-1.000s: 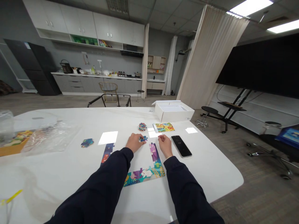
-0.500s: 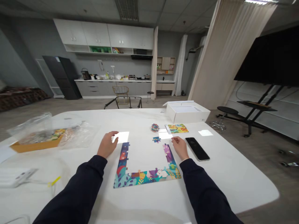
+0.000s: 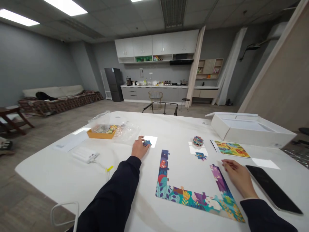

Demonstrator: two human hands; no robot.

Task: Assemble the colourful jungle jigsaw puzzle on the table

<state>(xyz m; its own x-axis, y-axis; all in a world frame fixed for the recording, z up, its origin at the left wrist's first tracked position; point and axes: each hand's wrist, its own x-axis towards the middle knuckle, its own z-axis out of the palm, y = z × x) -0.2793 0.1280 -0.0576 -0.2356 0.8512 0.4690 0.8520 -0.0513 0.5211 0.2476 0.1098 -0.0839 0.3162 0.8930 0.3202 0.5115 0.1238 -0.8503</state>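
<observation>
My left hand [image 3: 140, 148] is at the upper left of the puzzle frame, its thumb and fingers around some blue puzzle pieces [image 3: 147, 142] over a bright patch on the white table. Joined pieces form a U-shaped puzzle border [image 3: 193, 197], with its open side away from me. My right hand [image 3: 235, 174] rests beside the border's right arm, fingers bent together; whether anything is between them is too small to tell. A loose blue piece [image 3: 201, 156] lies above the border, and a pile of pieces [image 3: 198, 140] sits just behind it.
A black phone [image 3: 274, 188] lies right of my right hand. Behind are a picture card [image 3: 231, 149] and an open white box [image 3: 251, 129]. An orange tray [image 3: 100, 135] with pieces, plastic packaging [image 3: 126, 132] and a white device [image 3: 85, 154] with a cable are at left.
The view has turned left, so the table's things appear farther right. Blue pieces now show at my left hand's fingertips. My right hand remains beside the border.
</observation>
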